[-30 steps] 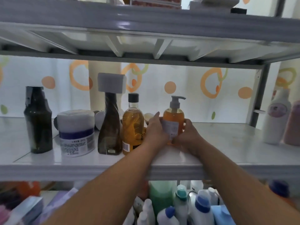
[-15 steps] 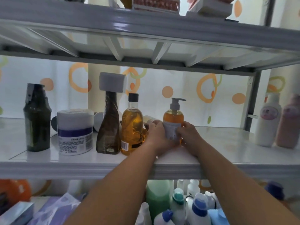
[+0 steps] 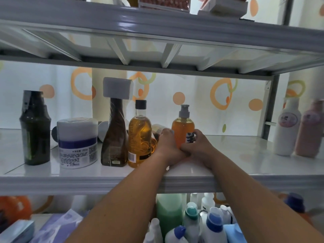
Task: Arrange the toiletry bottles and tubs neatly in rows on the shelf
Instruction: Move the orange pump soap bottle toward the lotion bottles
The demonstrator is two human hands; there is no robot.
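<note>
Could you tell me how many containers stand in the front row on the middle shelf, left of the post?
5, left to right: dark green bottle, white tub, brown bottle, amber bottle, and orange pump bottle between both hands. More items sit partly hidden behind.

Pump bottle (image 3: pixel 182 127) on shelf (image 3: pixel 245 155), right of capped bottle (image 3: pixel 139 132); tub (image 3: pixel 77 142) further left.

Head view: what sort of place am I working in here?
Probably a bathroom or a home storage corner. A plastic shelf holds toiletries such as a pump bottle and a tub, and behind it hangs a curtain with orange circles, like a shower curtain.
</note>
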